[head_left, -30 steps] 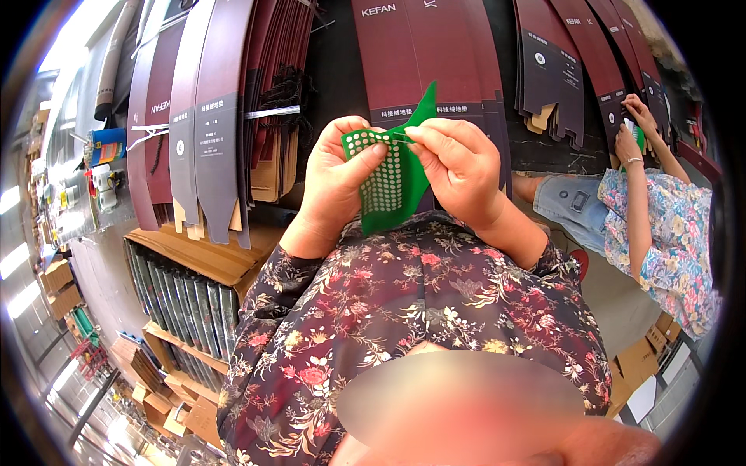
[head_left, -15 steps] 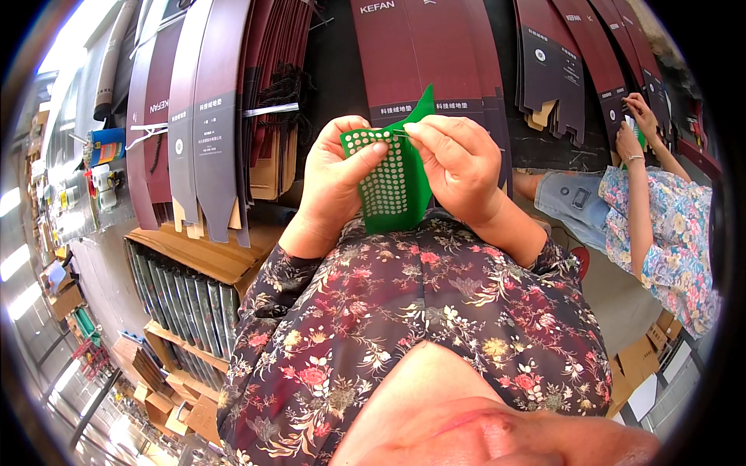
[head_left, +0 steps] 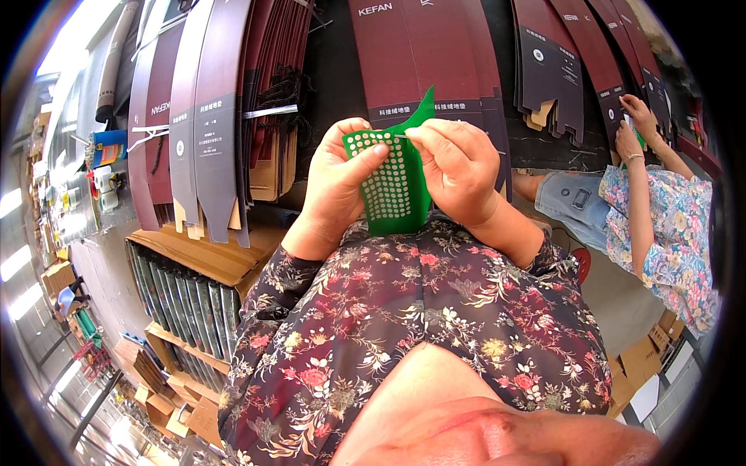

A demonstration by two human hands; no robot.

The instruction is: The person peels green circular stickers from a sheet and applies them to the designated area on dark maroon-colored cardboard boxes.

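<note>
Hands meet at frame centre: a green sheet of white dots (head_left: 396, 190) is pinched in the left hand (head_left: 338, 186), while its top edge is nipped by the right hand (head_left: 458, 171). Maroon cartons (head_left: 435, 54) are stacked beyond.

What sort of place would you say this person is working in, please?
Most likely a packaging or paper-bag workshop. Flat dark red bag blanks lie spread over the work surface, more stand stacked in wooden racks, and a co-worker alongside handles the same blanks by hand.
</note>
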